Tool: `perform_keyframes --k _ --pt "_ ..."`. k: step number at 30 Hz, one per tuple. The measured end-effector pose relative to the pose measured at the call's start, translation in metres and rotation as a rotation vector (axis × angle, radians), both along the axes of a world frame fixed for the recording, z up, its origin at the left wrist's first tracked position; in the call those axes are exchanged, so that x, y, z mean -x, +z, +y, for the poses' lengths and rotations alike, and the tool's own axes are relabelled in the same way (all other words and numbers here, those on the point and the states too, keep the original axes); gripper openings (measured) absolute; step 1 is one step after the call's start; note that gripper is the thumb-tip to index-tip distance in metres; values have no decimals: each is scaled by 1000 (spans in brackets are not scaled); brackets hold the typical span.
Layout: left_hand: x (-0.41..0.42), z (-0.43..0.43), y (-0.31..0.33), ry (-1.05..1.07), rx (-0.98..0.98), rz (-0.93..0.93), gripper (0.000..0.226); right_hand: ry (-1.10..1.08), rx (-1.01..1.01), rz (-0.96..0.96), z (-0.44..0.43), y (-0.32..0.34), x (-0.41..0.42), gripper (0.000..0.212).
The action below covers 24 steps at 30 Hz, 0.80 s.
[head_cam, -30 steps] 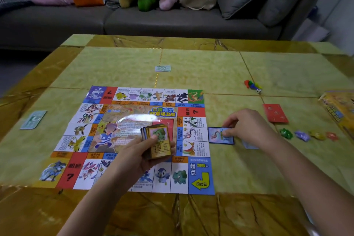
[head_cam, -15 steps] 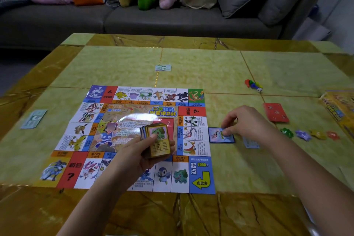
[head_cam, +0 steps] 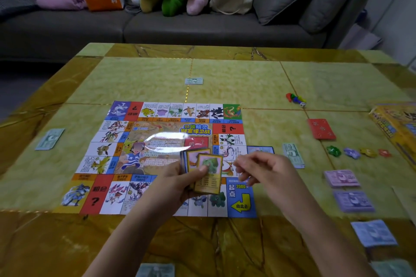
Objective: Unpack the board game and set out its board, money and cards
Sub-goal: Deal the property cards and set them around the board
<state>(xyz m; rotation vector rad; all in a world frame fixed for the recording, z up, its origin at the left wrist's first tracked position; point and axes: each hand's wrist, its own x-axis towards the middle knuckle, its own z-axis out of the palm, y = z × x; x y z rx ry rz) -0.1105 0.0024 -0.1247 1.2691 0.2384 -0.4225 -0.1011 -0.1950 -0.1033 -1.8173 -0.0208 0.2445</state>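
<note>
The board (head_cam: 157,153) lies centre frame on the table (head_cam: 247,78), its blue corner square reading "起点 2000". The left hand (head_cam: 180,184) grips a stack of cards (head_cam: 208,173) over it. The right hand (head_cam: 265,171) hovers beside, loosely curled, empty. A red card deck (head_cam: 321,129) and purple banknotes (head_cam: 342,178) lie at right.

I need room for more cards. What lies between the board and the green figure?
Head view: a blue card beside the board, then a stack of pale green notes, then bare table up to the green figure.
</note>
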Motion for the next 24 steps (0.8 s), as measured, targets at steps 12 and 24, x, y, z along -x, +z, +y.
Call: perform_keyframes --k 12,24 --pt "10 5 4 -146 193 -6 30 -187 -103 49 11 -19 30 12" --pt "-3 39 11 191 198 -26 23 -238 -134 69 -22 -23 27 10"
